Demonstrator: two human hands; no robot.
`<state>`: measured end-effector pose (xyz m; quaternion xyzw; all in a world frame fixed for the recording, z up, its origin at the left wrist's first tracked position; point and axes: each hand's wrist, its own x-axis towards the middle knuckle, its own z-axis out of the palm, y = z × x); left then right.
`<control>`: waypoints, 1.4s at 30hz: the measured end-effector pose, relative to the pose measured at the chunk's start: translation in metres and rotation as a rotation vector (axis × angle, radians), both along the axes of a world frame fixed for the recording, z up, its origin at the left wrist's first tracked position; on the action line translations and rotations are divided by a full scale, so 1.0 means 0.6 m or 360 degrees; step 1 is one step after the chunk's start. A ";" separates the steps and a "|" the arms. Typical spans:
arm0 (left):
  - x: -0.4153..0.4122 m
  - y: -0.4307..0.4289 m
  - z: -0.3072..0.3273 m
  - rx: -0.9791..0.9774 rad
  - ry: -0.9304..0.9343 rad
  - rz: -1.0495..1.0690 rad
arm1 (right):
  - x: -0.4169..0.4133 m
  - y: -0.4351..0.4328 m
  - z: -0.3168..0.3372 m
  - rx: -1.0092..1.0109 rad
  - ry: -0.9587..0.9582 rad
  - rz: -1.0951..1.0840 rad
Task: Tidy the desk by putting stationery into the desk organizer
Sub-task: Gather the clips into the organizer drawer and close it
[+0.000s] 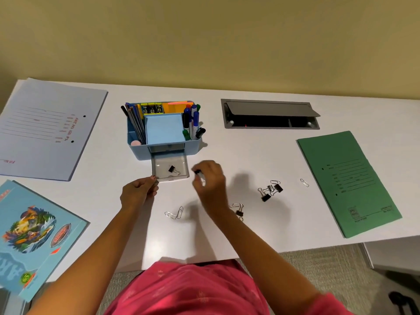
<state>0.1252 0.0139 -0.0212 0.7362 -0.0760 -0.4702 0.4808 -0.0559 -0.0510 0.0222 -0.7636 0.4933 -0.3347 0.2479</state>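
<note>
A blue desk organizer [138,151] stands mid-desk, filled with pencils, markers and sticky notes. Its clear drawer [185,165] is pulled out toward me and holds one black binder clip [173,170]. My left hand [138,192] pinches the drawer's front left corner. My right hand [210,180] hovers just right of the drawer and pinches a black binder clip [197,172]. Loose on the desk lie two paper clips [175,213], a binder clip with a paper clip [238,209], a cluster of binder clips [270,189] and a single paper clip [304,183].
A white folder [45,126] lies at the far left, a blue illustrated book [34,235] at the near left, a green folder [347,183] at the right. A grey cable hatch [270,114] is open behind. The desk's front edge runs close to my body.
</note>
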 end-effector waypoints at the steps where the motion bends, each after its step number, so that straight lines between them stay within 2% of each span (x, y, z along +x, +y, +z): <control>1: -0.001 -0.001 0.001 -0.0001 -0.0011 0.0007 | 0.022 -0.002 0.000 0.0005 -0.0001 0.0123; 9: -0.003 0.000 0.008 -0.0018 -0.0059 -0.0010 | 0.103 -0.043 -0.036 -0.0087 0.0422 0.0578; 16: -0.004 -0.001 0.009 -0.0002 -0.0070 -0.0003 | 0.099 -0.040 -0.046 -0.0134 0.0559 0.0623; 18: -0.005 -0.001 0.011 -0.0011 -0.0069 0.0000 | 0.089 -0.037 -0.039 -0.0176 0.0482 0.0532; 23: -0.002 0.001 0.008 -0.0021 -0.0008 -0.0002 | 0.021 -0.019 -0.013 -0.0253 0.0051 0.0194; 26: 0.001 0.003 0.006 -0.0021 -0.0003 -0.0016 | -0.045 0.005 -0.009 -0.0234 0.0119 -0.0053; 31: 0.000 0.003 0.005 -0.0033 -0.0005 -0.0034 | -0.160 0.057 -0.027 0.0041 0.0197 -0.0432; 37: -0.002 0.002 0.007 -0.0038 -0.0019 -0.0047 | -0.210 0.086 -0.064 0.0808 0.0437 -0.0954; 42: 0.003 0.003 0.002 0.0006 -0.0043 -0.0072 | -0.190 0.080 -0.062 0.0860 0.0393 -0.1061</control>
